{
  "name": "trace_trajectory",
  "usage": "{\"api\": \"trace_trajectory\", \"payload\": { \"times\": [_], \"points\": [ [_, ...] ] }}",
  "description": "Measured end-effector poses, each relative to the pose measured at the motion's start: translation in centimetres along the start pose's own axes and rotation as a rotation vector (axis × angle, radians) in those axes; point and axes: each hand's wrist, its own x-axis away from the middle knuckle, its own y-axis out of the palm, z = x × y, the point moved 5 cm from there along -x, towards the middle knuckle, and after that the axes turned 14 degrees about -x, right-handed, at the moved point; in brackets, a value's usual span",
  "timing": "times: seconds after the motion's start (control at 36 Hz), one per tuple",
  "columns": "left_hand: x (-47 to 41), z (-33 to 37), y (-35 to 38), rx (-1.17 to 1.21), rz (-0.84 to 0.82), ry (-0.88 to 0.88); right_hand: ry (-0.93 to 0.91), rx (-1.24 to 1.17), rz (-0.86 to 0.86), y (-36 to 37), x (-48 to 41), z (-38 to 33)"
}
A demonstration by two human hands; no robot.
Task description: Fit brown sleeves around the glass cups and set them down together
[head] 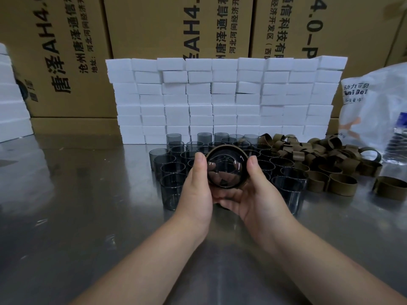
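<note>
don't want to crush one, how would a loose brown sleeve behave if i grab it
The brown sleeve looks like a thin open band, so probably light and easily squashed. Others in the pile sit bent, suggesting little stiffness.

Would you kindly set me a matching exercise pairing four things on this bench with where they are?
Things: 1 sleeved cup; 2 loose brown sleeves; 3 white blocks; 4 plastic bag.
Places: A behind the sleeves, far right; B held by left hand and right hand; C stacked behind the bare cups; D heaped right of the bare cups.
Pairs: 1-B, 2-D, 3-C, 4-A.
</note>
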Motion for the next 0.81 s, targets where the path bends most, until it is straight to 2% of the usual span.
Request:
{"api": "trace_trajectory", "payload": {
  "times": [0.42,0.81],
  "points": [
    [-0.44,-0.47,-0.23,-0.048,-0.032,-0.015,0.0,-0.067,-0.008,-0.29,-0.07,-0.24],
    [0.1,0.49,-0.17,0.006,-0.052,-0.033,0.018,-0.119,-0.03,-0.69,-0.3,-0.34]
  ]
}}
